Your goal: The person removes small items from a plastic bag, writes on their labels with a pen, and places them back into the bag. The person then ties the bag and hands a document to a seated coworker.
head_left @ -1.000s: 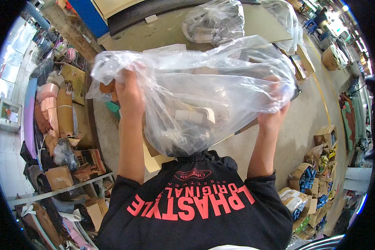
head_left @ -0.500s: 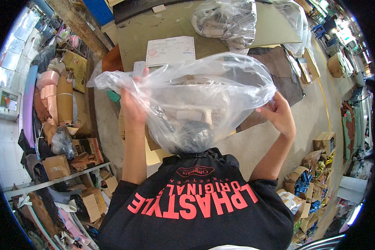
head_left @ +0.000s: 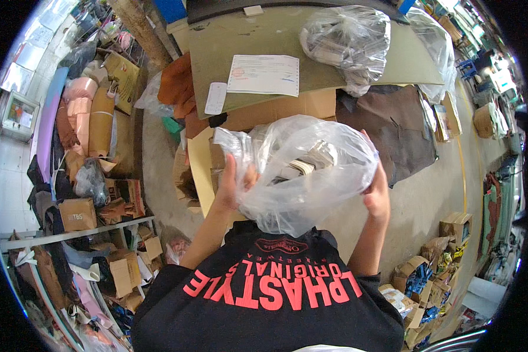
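In front of my chest a clear plastic bag (head_left: pixel 302 196) hangs between my hands, its film bulging. Through the film several stacked, light-edged flat pieces (head_left: pixel 311 161) show; what exactly they are I cannot make out. My left hand (head_left: pixel 236 186) is closed on gathered film at the bag's left end, and a loose tail of plastic sticks up above the fingers. At the right end my right hand (head_left: pixel 378 190) grips the side of the bag, thumb toward me and fingers mostly behind the film. Beyond the bag is an open cardboard box (head_left: pixel 302 107).
On the greenish table (head_left: pixel 246 35) lie a printed sheet (head_left: pixel 264 75), a white card (head_left: pixel 216 98) and another filled plastic bag (head_left: pixel 349 47). Dark leather sheets (head_left: pixel 396 129) are to the right. Rolls (head_left: pixel 102 120) and a shelf (head_left: pixel 76 234) stand left; cartons (head_left: pixel 422 273) sit lower right.
The bag's wide, stretched opening has drawn in to a rounder bundle. My left hand has moved right and down with its end; my right hand has come slightly inward and lower. The view has shifted.
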`<state>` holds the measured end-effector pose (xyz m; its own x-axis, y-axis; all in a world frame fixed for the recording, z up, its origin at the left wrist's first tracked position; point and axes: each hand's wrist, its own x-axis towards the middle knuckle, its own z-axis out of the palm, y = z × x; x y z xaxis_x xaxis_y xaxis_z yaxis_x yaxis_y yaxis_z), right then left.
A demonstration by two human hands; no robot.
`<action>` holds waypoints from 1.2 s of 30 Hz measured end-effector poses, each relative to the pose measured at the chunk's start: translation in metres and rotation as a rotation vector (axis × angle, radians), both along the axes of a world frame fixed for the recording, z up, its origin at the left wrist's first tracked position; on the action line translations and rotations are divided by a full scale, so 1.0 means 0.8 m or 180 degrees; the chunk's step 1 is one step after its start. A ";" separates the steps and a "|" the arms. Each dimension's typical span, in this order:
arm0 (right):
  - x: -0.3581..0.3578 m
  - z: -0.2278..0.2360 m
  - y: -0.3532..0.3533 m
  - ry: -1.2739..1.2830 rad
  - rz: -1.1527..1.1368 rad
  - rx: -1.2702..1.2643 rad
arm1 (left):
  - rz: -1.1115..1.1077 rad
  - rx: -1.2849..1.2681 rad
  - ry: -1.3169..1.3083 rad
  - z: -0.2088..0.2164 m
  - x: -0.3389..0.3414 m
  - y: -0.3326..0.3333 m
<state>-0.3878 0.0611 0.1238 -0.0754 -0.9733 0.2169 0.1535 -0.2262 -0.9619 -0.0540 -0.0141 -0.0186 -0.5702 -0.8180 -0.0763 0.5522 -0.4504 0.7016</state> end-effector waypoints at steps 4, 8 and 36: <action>0.072 -0.029 -0.015 0.1001 -0.0190 0.0396 | 0.0414 -0.0845 -0.1149 0.022 -0.029 0.014; 0.110 -0.026 -0.033 0.2954 0.0160 -0.0137 | 0.0570 -0.1571 -0.1021 0.077 -0.055 0.020; 0.057 -0.060 -0.041 -0.2362 -0.0608 0.1045 | 0.0870 -0.0445 -0.0147 0.092 -0.019 0.000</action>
<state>-0.3419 0.0284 0.0762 -0.2572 -0.9343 -0.2467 0.7610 -0.0385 -0.6476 -0.0690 -0.0139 0.0553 -0.3262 -0.9449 0.0271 0.6057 -0.1869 0.7734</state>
